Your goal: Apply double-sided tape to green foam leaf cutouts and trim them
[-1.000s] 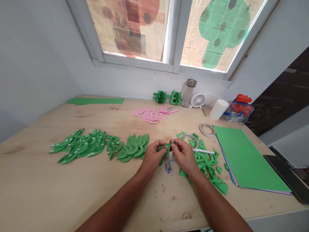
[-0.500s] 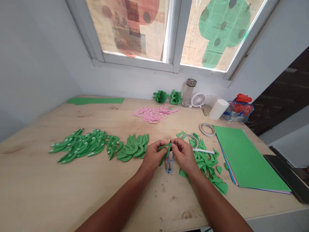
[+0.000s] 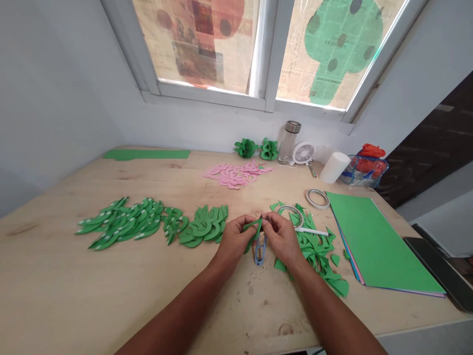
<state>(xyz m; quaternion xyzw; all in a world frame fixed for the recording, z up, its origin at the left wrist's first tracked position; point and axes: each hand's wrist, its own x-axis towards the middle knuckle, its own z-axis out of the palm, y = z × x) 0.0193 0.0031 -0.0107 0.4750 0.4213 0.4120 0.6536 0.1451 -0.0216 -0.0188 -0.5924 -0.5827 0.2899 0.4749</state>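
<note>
Between my hands is a folded green paper piece [image 3: 254, 229], its upper corner coming to a point. My left hand [image 3: 236, 236] is closed, pinching this paper between thumb and fingers. My right hand [image 3: 281, 236] is closed too, fingertips at the paper's right edge; its grip is partly hidden. Just below the fingers is a pair of blue thread snips [image 3: 260, 254], upper end covered by the paper and hands. Left of my left hand lie plain green cut-outs [image 3: 205, 227]. Green paper scraps [image 3: 314, 251] spread beside and under my right forearm.
Farther left lie green cut-outs with white patches [image 3: 125, 224]. Pink cut-outs [image 3: 234, 175] lie behind my hands. A tape roll [image 3: 318, 198], a white pen [image 3: 312, 231], green sheets [image 3: 380, 241] and a dark phone [image 3: 439, 271] are on the right. A bottle [image 3: 288, 144] and fan [image 3: 303, 153] stand behind.
</note>
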